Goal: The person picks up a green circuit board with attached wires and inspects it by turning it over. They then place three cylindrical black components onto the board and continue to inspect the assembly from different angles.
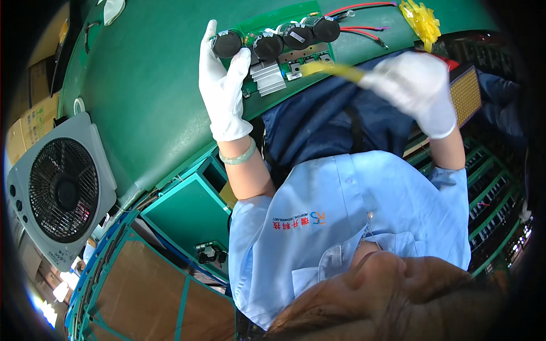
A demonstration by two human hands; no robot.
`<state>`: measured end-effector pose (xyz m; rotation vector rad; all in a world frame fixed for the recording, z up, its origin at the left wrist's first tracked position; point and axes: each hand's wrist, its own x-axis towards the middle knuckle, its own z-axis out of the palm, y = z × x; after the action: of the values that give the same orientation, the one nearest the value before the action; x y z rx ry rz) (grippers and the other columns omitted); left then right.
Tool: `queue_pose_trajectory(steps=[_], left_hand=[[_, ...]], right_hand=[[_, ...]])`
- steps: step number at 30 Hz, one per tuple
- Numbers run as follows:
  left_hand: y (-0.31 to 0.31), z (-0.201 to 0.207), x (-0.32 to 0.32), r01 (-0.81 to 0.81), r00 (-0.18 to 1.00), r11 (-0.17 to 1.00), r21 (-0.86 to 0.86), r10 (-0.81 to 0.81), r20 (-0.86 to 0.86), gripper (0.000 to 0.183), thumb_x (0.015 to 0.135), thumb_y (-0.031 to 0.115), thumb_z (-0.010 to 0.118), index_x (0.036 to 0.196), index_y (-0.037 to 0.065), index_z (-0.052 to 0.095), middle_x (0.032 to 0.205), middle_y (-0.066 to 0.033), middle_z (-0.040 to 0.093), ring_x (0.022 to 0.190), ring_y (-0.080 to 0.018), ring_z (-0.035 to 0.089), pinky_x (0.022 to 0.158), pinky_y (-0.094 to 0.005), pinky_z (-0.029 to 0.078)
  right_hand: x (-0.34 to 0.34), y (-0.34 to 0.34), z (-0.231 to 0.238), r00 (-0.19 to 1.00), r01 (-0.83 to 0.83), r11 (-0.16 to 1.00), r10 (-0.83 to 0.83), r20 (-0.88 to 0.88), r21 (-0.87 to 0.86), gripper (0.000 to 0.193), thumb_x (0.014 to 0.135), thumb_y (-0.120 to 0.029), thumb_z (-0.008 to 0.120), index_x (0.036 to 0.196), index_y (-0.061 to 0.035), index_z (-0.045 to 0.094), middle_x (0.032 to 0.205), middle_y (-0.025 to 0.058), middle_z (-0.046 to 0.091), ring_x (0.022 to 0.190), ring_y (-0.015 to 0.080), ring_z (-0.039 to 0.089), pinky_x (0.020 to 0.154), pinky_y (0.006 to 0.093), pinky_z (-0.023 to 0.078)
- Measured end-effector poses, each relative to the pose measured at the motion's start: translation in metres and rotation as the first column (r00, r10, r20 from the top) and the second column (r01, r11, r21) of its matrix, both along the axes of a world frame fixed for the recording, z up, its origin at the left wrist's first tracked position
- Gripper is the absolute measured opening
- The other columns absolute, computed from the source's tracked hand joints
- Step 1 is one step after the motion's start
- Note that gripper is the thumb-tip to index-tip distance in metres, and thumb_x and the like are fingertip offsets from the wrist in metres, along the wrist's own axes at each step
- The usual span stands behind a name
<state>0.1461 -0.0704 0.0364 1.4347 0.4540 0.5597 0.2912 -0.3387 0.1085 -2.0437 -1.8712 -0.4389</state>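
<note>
A green circuit board (287, 15) lies at the near edge of the table, carrying several round black capacitors (297, 35) and a ribbed silver heatsink (268, 78). My left hand (223, 85), in a white glove, grips the board's left end, with the thumb beside the capacitors. Red and dark wires (364, 28) run off the board's right end. My right hand (410, 84), also white-gloved and smeared by motion, holds a slim yellow strip-like piece (333, 70). Its tip is over or close to the small parts on the board's near edge; contact cannot be made out.
The green tabletop (142, 85) spreads to the left. A bunch of yellow strips (421, 24) lies at the upper right. On the left stands a grey box fan (62, 187). Below the table edge is a green drawer or cabinet (187, 213); racks of boards (483, 199) stand at right.
</note>
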Motion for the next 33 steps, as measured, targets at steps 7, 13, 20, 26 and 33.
queue_pose_trajectory(steps=[7, 13, 20, 26, 33], left_hand=[[0.001, -0.009, 0.002, -0.026, 1.0, 1.0, -0.012, 0.026, 0.003, 0.075, 0.085, 0.012, 0.076, 0.149, -0.004, 0.04, 0.134, -0.014, 0.053, 0.125, -0.0206, 0.049, 0.111, -0.0343, 0.035], [0.001, -0.007, 0.003, -0.047, 0.998, 0.998, -0.029, 0.045, -0.037, 0.073, 0.087, 0.009, 0.074, 0.149, -0.004, 0.04, 0.14, -0.0155, 0.051, 0.13, -0.0218, 0.047, 0.115, -0.0355, 0.031], [-0.004, -0.003, 0.003, -0.088, 0.992, 0.996, -0.012, 0.086, -0.094, 0.072, 0.087, 0.009, 0.073, 0.149, -0.005, 0.039, 0.138, -0.0158, 0.052, 0.129, -0.0219, 0.047, 0.114, -0.0352, 0.033], [-0.009, 0.007, -0.001, -0.049, 0.998, 0.999, -0.007, 0.049, -0.047, 0.074, 0.085, 0.0, 0.067, 0.152, -0.002, 0.037, 0.129, -0.0122, 0.054, 0.11, -0.0171, 0.055, 0.102, -0.0298, 0.043], [-0.012, 0.005, -0.005, -0.07, 0.997, 0.997, 0.019, 0.069, 0.024, 0.082, 0.076, -0.01, 0.07, 0.151, 0.001, 0.04, 0.114, -0.006, 0.055, 0.1, -0.0142, 0.057, 0.093, -0.0279, 0.05]], right_hand=[[0.123, -0.106, -0.027, 0.414, 0.73, 0.463, -0.885, -0.213, -0.504, 0.052, 0.091, -0.054, 0.063, 0.092, -0.0021, 0.069, 0.075, 0.0127, 0.065, 0.066, 0.0239, 0.062, 0.063, 0.0322, 0.049], [0.143, -0.128, -0.055, 0.439, 0.732, 0.327, -0.897, 0.048, -0.597, 0.069, 0.092, -0.067, 0.052, 0.084, -0.0004, 0.069, 0.071, 0.0193, 0.065, 0.072, 0.0368, 0.066, 0.071, 0.0439, 0.051], [0.135, -0.162, -0.045, 0.505, 0.761, 0.55, -0.835, -0.218, -0.345, 0.03, 0.1, -0.037, 0.06, 0.116, -0.013, 0.07, 0.092, 0.0176, 0.066, 0.079, 0.0289, 0.066, 0.073, 0.0343, 0.051], [0.031, -0.077, -0.028, 0.335, 0.565, 0.815, -0.366, -0.868, -0.125, 0.025, 0.096, -0.017, 0.066, 0.115, -0.0002, 0.07, 0.092, 0.0016, 0.069, 0.079, 0.0062, 0.06, 0.07, 0.0225, 0.05], [-0.014, -0.012, -0.048, 0.768, -0.002, 0.999, 0.029, -0.639, 0.044, 0.024, 0.082, -0.007, 0.071, 0.106, -0.0076, 0.073, 0.095, 0.0068, 0.072, 0.074, 0.0204, 0.068, 0.067, 0.0301, 0.054]])
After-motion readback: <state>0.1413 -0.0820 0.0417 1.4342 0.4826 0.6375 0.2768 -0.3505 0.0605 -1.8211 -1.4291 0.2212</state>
